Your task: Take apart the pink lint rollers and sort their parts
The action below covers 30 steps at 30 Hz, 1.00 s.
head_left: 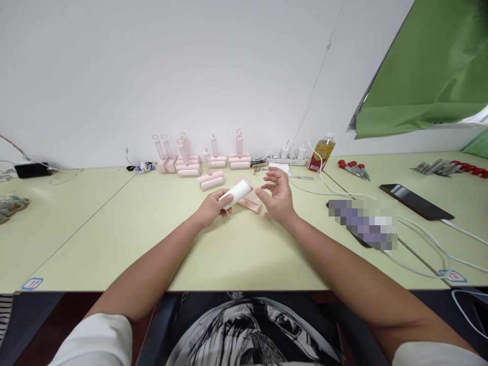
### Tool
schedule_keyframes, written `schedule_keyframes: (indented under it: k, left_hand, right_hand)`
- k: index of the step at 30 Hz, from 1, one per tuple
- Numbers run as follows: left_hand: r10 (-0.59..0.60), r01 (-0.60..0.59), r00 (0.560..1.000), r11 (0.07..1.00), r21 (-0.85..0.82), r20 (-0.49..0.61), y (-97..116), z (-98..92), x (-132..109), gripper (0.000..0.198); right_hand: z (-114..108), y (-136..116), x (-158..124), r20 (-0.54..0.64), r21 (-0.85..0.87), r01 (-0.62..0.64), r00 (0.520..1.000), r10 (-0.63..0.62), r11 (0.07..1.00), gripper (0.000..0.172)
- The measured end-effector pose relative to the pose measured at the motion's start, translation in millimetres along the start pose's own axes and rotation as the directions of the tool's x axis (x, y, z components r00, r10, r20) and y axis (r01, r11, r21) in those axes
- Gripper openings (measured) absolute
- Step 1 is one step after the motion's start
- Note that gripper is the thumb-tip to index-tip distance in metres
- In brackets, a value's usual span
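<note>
My left hand (212, 207) is closed round the lower end of a white paper roll (237, 193), which points up and to the right above the pale green table (160, 239). My right hand (277, 195) hovers just right of the roll with fingers spread and holds nothing. A pink lint-roller handle (250, 205) lies on the table between the two hands, under the roll.
Several pink lint rollers (206, 161) stand at the back of the table. A power strip (286, 158), a bottle (321, 152), red-handled tools (353, 169), a black phone (416, 201) and white cables (419, 239) lie at the right. A green sheet (427, 76) hangs top right.
</note>
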State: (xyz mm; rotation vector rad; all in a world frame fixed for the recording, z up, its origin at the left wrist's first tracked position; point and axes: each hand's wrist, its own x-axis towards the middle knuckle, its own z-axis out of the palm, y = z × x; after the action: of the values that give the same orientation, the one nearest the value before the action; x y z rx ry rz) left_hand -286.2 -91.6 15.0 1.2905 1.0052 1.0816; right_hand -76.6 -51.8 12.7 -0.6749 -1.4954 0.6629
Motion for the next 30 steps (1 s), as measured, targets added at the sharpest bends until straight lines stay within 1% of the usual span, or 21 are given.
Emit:
schedule_keyframes:
  k: [1, 3, 4, 5, 6, 7, 8, 9, 10, 11, 14, 15, 17, 19, 21, 23, 25, 26, 28, 29, 30]
  left_hand:
    - [0.004, -0.004, 1.0, 1.0, -0.011, -0.01, 0.7, -0.4, 0.2, 0.063]
    - [0.009, -0.01, 0.999, 1.0, -0.026, -0.031, 1.7, -0.8, 0.7, 0.06]
    - [0.012, -0.014, 0.999, 0.999, -0.031, -0.042, 2.0, -0.7, 1.0, 0.059]
    - [0.019, -0.021, 0.999, 0.999, -0.034, -0.049, 1.9, -0.3, 1.2, 0.058]
    - [0.029, -0.031, 0.998, 0.999, -0.034, -0.05, 1.6, 0.2, 1.2, 0.058]
    - [0.04, -0.041, 0.998, 0.999, -0.03, -0.044, 1.2, 0.8, 1.1, 0.058]
    - [0.047, -0.047, 0.998, 0.999, -0.023, -0.032, 0.8, 1.5, 0.8, 0.058]
    - [0.047, -0.047, 0.999, 0.999, -0.012, -0.012, 0.5, 2.1, 0.4, 0.059]
    - [0.037, -0.037, 0.999, 0.999, 0.002, 0.013, 0.4, 2.6, -0.2, 0.06]
    - [0.021, -0.021, 0.999, 1.0, 0.017, 0.035, 0.6, 2.9, -0.7, 0.061]
    - [-0.008, 0.006, 0.999, 0.999, 0.033, 0.049, 2.5, 2.3, -1.4, 0.059]
    - [0.0, -0.001, 0.999, 1.0, 0.026, 0.034, 3.2, 1.5, -1.1, 0.057]
    - [0.028, -0.028, 0.999, 1.0, 0.0, -0.016, 4.1, -1.2, 0.2, 0.054]
    - [0.05, -0.053, 0.997, 0.998, -0.041, -0.067, 4.5, -4.9, 1.9, 0.053]
    - [0.065, -0.075, 0.992, 0.993, -0.087, -0.106, 4.7, -8.6, 3.0, 0.056]
    - [0.08, -0.095, 0.989, 0.988, -0.122, -0.123, 5.4, -10.6, 3.0, 0.065]
    - [0.088, -0.108, 0.988, 0.982, -0.154, -0.131, 6.7, -10.1, 1.9, 0.08]
    - [0.089, -0.113, 0.986, 0.978, -0.173, -0.139, 7.6, -9.1, 1.2, 0.087]
    - [0.092, -0.126, 0.982, 0.969, -0.214, -0.163, 9.4, -6.7, -0.1, 0.098]
    - [0.092, -0.131, 0.98, 0.964, -0.23, -0.175, 10.3, -6.0, -0.3, 0.1]
    - [0.094, -0.139, 0.977, 0.961, -0.238, -0.189, 11.0, -5.9, -0.1, 0.099]
  right_hand:
    - [-2.5, -1.3, 1.9, -0.061, -0.036, 0.022, 0.998, -0.024, 0.999, 0.046]
    - [-5.7, -5.7, 3.9, -0.152, -0.064, 0.015, 0.988, -0.025, 0.998, 0.048]
    - [-6.0, -8.3, 3.6, -0.179, -0.066, -0.004, 0.984, -0.008, 0.998, 0.049]
    - [-5.3, -10.8, 2.4, -0.169, -0.065, -0.03, 0.985, 0.019, 0.997, 0.05]
    - [-3.7, -12.9, 0.5, -0.11, -0.06, -0.064, 0.992, 0.057, 0.996, 0.051]
    - [-1.5, -14.5, -1.9, -0.011, -0.051, -0.105, 0.994, 0.104, 0.993, 0.052]
    - [0.9, -15.3, -4.3, 0.111, -0.038, -0.146, 0.982, 0.149, 0.989, 0.052]
    - [3.1, -15.3, -6.3, 0.229, -0.02, -0.182, 0.956, 0.182, 0.983, 0.053]
    - [4.8, -14.3, -7.4, 0.314, 0.001, -0.206, 0.929, 0.195, 0.979, 0.055]
    - [5.5, -12.4, -7.4, 0.347, 0.023, -0.214, 0.918, 0.192, 0.977, 0.055]
    - [0.9, -1.0, -0.7, 0.264, 0.04, -0.168, 0.953, 0.152, 0.985, 0.051]
    - [-2.5, 4.3, 3.0, 0.242, 0.001, -0.159, 0.958, 0.155, 0.987, 0.047]
    - [-10.4, 15.0, 10.4, 0.25, -0.142, -0.16, 0.949, 0.192, 0.977, 0.038]
    - [-17.3, 22.3, 15.8, 0.295, -0.324, -0.155, 0.921, 0.256, 0.933, 0.029]
    - [-21.3, 22.5, 18.0, 0.339, -0.471, -0.128, 0.887, 0.313, 0.873, 0.027]
    - [-22.2, 15.2, 17.4, 0.388, -0.584, -0.075, 0.849, 0.359, 0.808, 0.03]
    - [-21.2, 4.0, 15.1, 0.453, -0.688, 0.009, 0.787, 0.42, 0.725, 0.037]
    - [-20.6, -1.5, 13.7, 0.478, -0.733, 0.051, 0.749, 0.459, 0.679, 0.038]
    - [-19.4, -9.2, 11.3, 0.496, -0.782, 0.09, 0.691, 0.527, 0.617, 0.03]
    - [-19.1, -11.0, 10.5, 0.491, -0.786, 0.077, 0.681, 0.543, 0.614, 0.024]
    - [-18.9, -11.5, 10.0, 0.479, -0.775, 0.039, 0.687, 0.546, 0.631, 0.019]
